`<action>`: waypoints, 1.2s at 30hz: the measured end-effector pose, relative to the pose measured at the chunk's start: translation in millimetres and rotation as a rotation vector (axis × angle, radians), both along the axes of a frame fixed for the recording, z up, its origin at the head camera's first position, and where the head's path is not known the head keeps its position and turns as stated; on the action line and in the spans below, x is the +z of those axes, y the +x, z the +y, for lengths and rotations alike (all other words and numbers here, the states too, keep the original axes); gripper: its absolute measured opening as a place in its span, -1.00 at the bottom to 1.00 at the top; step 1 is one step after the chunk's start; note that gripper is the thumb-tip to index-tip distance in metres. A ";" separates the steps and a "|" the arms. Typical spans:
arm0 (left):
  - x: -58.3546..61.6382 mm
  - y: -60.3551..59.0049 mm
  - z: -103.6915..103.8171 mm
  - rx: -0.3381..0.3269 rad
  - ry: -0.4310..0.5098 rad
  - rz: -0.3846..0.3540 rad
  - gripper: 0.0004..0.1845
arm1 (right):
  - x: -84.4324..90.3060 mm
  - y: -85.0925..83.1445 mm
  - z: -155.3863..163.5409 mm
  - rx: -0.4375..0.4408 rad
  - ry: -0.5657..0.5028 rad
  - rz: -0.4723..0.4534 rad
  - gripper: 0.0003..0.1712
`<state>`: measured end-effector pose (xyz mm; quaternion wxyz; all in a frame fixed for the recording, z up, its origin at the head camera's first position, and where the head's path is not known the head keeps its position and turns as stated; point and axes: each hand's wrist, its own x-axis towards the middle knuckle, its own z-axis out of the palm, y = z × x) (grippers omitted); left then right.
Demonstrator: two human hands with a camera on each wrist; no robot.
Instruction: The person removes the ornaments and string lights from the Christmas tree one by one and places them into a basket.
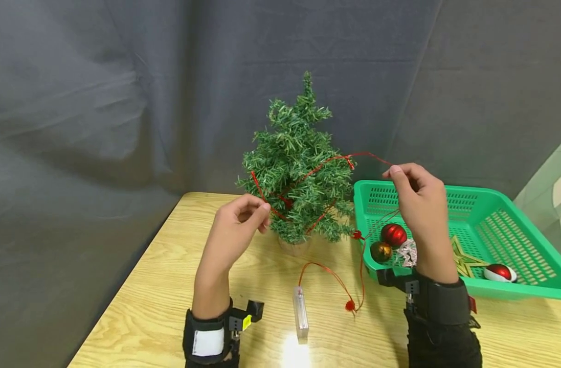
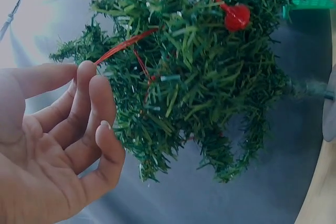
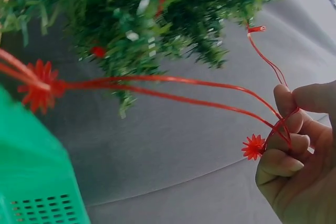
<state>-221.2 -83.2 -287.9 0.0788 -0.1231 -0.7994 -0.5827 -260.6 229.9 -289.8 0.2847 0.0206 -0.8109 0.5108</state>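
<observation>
A small green artificial tree (image 1: 295, 174) stands on the wooden table (image 1: 160, 296). A red light string (image 1: 326, 161) winds round it and trails down to a clear battery box (image 1: 300, 313). My left hand (image 1: 262, 208) is at the tree's lower left, thumb and forefinger pinching the string (image 2: 123, 45) against the branches (image 2: 199, 77). My right hand (image 1: 393, 173) is raised to the tree's right and pinches a loop of the string (image 3: 184, 80) between thumb and fingers (image 3: 289, 121). A red flower-shaped bulb (image 3: 254, 147) hangs at those fingers.
A green plastic basket (image 1: 506, 197) at the right holds a red ball (image 1: 393, 234), a gold ball (image 1: 380, 251), a silver ornament (image 1: 406, 253), a gold star (image 1: 464, 258) and a red-and-white bauble (image 1: 499, 272). Grey cloth hangs behind. The table's left edge runs diagonally.
</observation>
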 end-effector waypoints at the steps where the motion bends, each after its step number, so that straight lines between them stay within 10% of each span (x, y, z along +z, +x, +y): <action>1: 0.7 0.5 0.9 0.000 -0.005 -0.003 -0.80 | 1.6 2.2 -0.6 0.004 -0.022 0.020 -0.72; 12: 8.9 7.9 8.7 -0.173 0.015 -0.143 -0.72 | 22.9 38.5 -13.5 0.104 -0.104 0.238 -0.76; 20: 10.5 14.3 34.7 -0.349 0.318 -0.139 -0.62 | 30.3 60.9 -30.2 0.388 -0.053 0.420 -0.76; 29: 10.3 14.5 35.5 -0.379 0.673 -0.220 -0.61 | 34.1 76.5 -40.4 0.479 0.160 0.416 -0.68; 36: 11.9 14.6 35.9 -0.345 0.686 -0.257 -0.69 | 34.6 82.2 -43.6 0.654 0.342 0.436 -0.67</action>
